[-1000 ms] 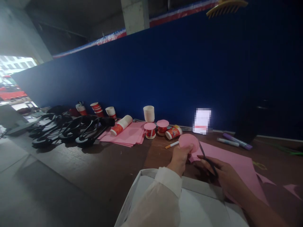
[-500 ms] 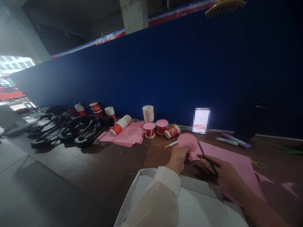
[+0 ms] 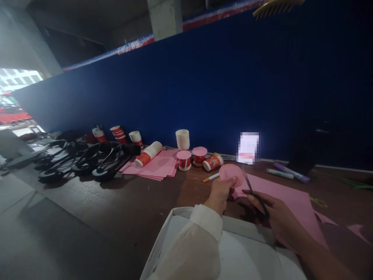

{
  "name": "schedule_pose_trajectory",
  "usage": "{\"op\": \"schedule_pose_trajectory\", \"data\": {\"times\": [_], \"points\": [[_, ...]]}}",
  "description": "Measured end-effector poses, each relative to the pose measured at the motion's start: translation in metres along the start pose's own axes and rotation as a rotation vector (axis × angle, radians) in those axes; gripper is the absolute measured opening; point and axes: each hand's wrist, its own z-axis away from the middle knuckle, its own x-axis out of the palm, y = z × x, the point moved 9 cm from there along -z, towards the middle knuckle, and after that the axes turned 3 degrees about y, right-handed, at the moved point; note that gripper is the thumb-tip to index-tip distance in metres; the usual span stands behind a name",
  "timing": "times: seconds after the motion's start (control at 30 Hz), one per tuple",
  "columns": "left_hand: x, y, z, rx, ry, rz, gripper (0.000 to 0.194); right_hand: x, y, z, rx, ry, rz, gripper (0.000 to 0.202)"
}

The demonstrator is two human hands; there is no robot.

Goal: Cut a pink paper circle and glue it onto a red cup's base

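Between the thumb and fingers of my left hand is a round pink paper disc. My right hand is closed around dark-handled scissors, whose blades point up along the disc's right edge. A pink offcut hangs just below the disc. Under my right hand lies a large pink paper sheet. To the left of the disc rests a white and orange stick like a cigarette. Beyond it a red patterned paper cup lies on its side.
Two red cups topped with pink discs stand near a white cup stack. Left are pink sheets under tipped cups, and black headsets. Markers lie right; a white box sits in front; a blue partition rises behind.
The scissor blades look slightly farther apart. Both hands stay in nearly the same place, still holding the disc and the scissors.
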Motion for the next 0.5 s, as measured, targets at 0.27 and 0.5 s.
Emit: {"op": "schedule_pose_trajectory", "data": {"times": [0.27, 0.5], "points": [[0.001, 0.001, -0.001, 0.034, -0.023, -0.033, 0.038, -0.001, 0.008, -0.005, 0.025, -0.041, -0.025, 0.071], [0.0, -0.001, -0.002, 0.026, -0.01, -0.032, 0.038, 0.0, -0.002, 0.001, -0.004, 0.004, 0.007, 0.068]]}}
